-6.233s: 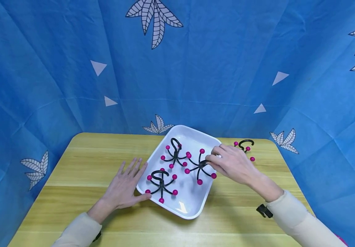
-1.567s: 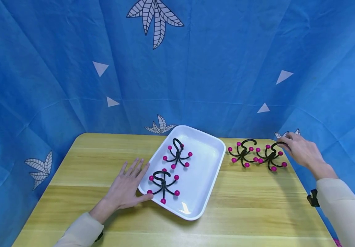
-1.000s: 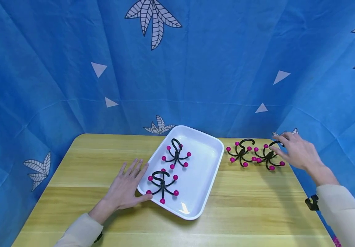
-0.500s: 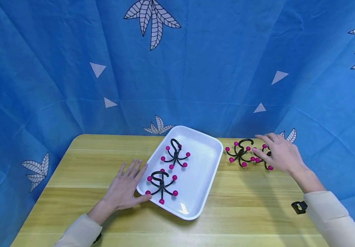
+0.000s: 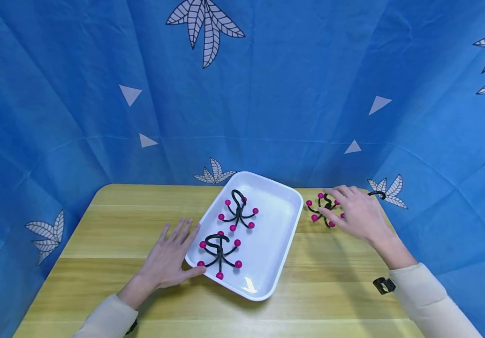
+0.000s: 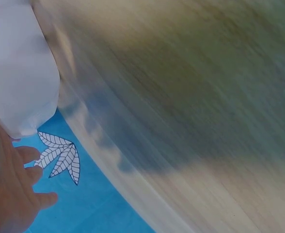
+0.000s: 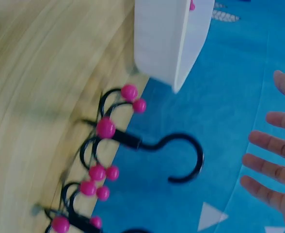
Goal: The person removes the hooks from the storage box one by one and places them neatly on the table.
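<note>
Two black multi-arm hanging hooks with pink ball tips, a rear one (image 5: 238, 212) and a front one (image 5: 219, 252), stand in a white tray (image 5: 263, 253). My left hand (image 5: 166, 258) lies with spread fingers at the tray's left rim. My right hand (image 5: 360, 216) holds nothing; its fingers stretch out over the table right of the tray. Beneath and beside it stands a third hook (image 5: 328, 206). The palm hides most of a fourth, whose curved top (image 5: 377, 193) shows behind. In the right wrist view, one hook (image 7: 128, 138) stands upright, apart from the extended fingers.
The wooden table (image 5: 331, 291) ends at a blue curtain (image 5: 268, 94) with leaf prints, which hangs behind and on both sides. The tray sits slantwise near the middle, its far corner close to the back edge.
Earlier my right hand gripped a hook in the tray. That hook moved to the table's right end and was let go. The hand then moved left over the neighbouring hook. My left hand stayed put.
</note>
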Demonstrator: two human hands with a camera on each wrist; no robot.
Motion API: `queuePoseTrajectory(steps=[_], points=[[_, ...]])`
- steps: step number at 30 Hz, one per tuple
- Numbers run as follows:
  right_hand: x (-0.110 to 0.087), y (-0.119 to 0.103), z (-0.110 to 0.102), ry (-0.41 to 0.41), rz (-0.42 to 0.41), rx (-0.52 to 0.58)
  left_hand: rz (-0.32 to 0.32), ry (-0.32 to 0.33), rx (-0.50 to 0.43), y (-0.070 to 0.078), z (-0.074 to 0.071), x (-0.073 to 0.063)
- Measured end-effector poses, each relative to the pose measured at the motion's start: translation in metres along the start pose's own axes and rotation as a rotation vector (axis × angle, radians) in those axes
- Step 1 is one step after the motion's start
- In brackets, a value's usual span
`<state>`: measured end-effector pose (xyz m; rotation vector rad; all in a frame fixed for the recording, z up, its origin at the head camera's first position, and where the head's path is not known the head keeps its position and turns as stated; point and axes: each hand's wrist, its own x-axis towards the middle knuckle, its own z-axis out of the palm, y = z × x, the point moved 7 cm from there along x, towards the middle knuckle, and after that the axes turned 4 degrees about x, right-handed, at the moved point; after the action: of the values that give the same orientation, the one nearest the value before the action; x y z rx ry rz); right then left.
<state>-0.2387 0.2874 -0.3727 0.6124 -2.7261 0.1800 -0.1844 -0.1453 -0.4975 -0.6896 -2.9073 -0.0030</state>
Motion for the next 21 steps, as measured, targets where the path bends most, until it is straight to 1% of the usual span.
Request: queuePoseTrajectory(steps=[8,15,19,21], points=[[0.013,-0.034,0.008,0.055,-0.049,0.043,0.002,0.018,0.006,-0.001,0.001,-0.002],[0.026,-0.059,0.02,0.025,-0.065,0.065,-0.005,-0.01,0.008,-0.001,0.003,-0.001],[0.035,-0.077,0.026,0.013,-0.079,0.087,-0.007,-0.024,-0.001,-0.001,0.004,-0.001],[0.04,-0.087,0.028,0.013,-0.091,0.093,-0.005,-0.021,-0.006,-0.001,0.004,-0.001]])
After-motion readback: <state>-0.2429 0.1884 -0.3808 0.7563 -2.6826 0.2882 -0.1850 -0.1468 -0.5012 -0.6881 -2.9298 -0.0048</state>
